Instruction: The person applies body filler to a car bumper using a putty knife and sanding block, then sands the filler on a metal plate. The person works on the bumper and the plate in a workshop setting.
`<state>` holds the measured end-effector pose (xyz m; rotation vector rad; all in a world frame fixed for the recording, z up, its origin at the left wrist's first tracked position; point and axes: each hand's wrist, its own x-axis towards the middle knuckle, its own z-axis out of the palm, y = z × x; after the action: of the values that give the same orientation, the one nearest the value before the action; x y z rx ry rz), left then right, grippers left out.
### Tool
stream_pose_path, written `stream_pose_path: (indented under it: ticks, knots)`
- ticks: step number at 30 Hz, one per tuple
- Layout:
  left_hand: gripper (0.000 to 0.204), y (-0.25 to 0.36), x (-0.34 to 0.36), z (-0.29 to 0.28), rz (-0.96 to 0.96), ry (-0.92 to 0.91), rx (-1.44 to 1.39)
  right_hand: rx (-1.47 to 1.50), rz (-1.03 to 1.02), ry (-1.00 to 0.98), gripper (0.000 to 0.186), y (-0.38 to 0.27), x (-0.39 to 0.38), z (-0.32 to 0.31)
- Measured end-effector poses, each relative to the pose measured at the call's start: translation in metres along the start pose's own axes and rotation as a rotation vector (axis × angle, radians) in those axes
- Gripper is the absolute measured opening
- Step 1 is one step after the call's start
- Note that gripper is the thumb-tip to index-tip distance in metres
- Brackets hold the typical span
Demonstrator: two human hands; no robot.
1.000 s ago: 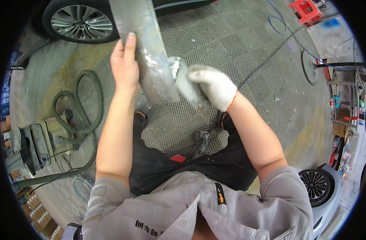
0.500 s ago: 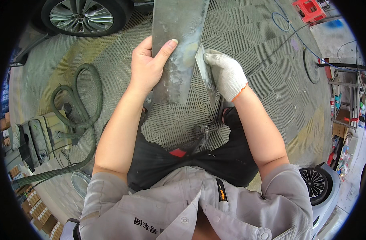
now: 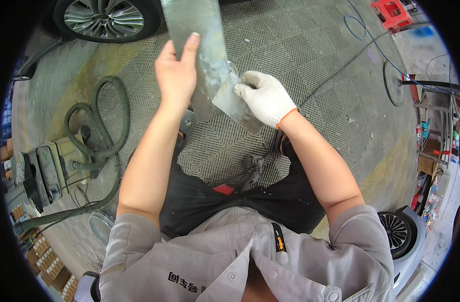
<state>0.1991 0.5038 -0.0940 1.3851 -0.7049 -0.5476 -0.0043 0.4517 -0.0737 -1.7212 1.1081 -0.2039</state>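
Pinched between your thumb and fingers, the left edge of a long grey board (image 3: pixel 205 55) is held by your bare left hand (image 3: pixel 175 70); its flat face is cloudy and smeared. Your gloved right hand (image 3: pixel 264 98), in white knit with an orange cuff, is closed on a thin, flat scraper (image 3: pixel 235 103), whose corner overlaps the board's lower right edge; whether they touch cannot be told.

From the left, you have brown cardboard boxes (image 3: pixel 51 261), their contents too small to make out, a boxy beige machine (image 3: pixel 64 161), a round translucent tub (image 3: pixel 100 227) and a looped, ribbed green hose (image 3: pixel 125 121). Dark printed characters mark your grey shirt (image 3: pixel 204 256). Beyond the board, a clear round rim (image 3: pixel 233 67) shows, mostly hidden, above ridged floor tiles (image 3: pixel 320 116). Far right sits a red plastic stool (image 3: pixel 393 15).
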Motion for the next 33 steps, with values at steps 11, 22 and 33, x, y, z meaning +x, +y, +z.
stream_pose_path:
  ticks: [11,22,33]
  knots:
    - [0.029,0.004,-0.020,0.000,0.220,-0.578,0.670,0.785,-0.090,0.643,0.042,0.013,0.026,-0.061]
    - [0.032,-0.006,-0.020,0.017,-0.147,-0.092,-0.008,0.129,-0.207,0.389,0.033,-0.008,-0.004,-0.015]
    - [0.028,-0.017,-0.035,0.020,-0.113,-0.004,-0.036,-0.433,-0.390,0.156,0.027,0.002,0.003,-0.016]
